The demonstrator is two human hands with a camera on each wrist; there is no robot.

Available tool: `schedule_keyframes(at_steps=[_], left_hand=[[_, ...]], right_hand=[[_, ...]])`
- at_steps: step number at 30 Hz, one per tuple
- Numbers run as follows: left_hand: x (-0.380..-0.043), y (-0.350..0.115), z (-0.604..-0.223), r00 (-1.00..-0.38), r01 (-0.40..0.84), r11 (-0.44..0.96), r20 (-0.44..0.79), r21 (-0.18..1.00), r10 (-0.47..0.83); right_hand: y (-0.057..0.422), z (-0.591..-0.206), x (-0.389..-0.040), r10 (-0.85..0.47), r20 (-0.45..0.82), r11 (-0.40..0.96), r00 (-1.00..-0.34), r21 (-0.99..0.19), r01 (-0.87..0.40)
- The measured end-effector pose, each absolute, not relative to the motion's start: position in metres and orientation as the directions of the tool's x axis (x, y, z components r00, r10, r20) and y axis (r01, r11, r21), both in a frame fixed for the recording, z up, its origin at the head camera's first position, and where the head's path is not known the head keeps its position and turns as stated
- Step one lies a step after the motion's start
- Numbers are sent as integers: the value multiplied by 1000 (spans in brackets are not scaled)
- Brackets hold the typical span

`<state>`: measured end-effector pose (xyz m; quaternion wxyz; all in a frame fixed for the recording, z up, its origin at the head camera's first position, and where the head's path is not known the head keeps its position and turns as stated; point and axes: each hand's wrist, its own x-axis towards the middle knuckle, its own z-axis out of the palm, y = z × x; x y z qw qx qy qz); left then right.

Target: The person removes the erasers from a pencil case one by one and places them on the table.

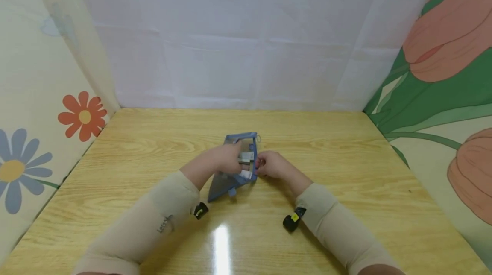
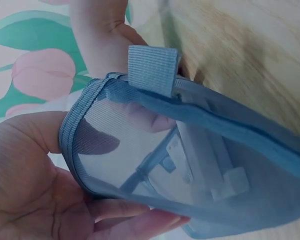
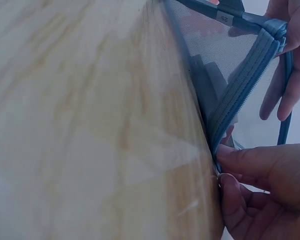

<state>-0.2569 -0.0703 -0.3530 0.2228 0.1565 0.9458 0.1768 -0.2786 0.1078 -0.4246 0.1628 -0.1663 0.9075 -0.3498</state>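
A blue-grey mesh zip pouch (image 1: pixel 222 187) stands tilted on the table between the two hands, its zipped edge (image 3: pixel 245 87) apart. My left hand (image 1: pixel 226 159) holds the pouch from the left; its thumb shows through the mesh in the left wrist view while the other fingers lie along the lower side. My right hand (image 1: pixel 273 165) pinches the zip edge at its low end near the tabletop, thumb against curled forefinger, with a small shiny bit of metal between them. Pale, flat-sided items (image 2: pixel 182 155) lie inside, blurred by the mesh.
The wood-grain table (image 1: pixel 153 134) reaches back to a white sheet (image 1: pixel 238 65). Flower-printed panels (image 1: pixel 434 108) stand at both sides. A fabric tab (image 2: pixel 152 70) sticks out from the pouch's seam. Small black wrist devices (image 1: pixel 291 223) hang at both sleeves.
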Motion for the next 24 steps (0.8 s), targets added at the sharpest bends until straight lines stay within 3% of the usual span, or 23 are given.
schedule_keyframes(at_steps=[17,20,24], left_hand=[[-256,-92,-353,-771,103,842,-493,530,404],[-256,-93,-354,-777,101,844,-488,526,397],[-254,-88,-359,-828,225,870,-385,438,408]], right_hand=[[106,-424,-279,-418,-145,698,-897,-684,-215],[106,-425,-279,-418,-140,695,-897,-686,-217],[107,-424,-279,-416,-148,697,-897,-686,-210]])
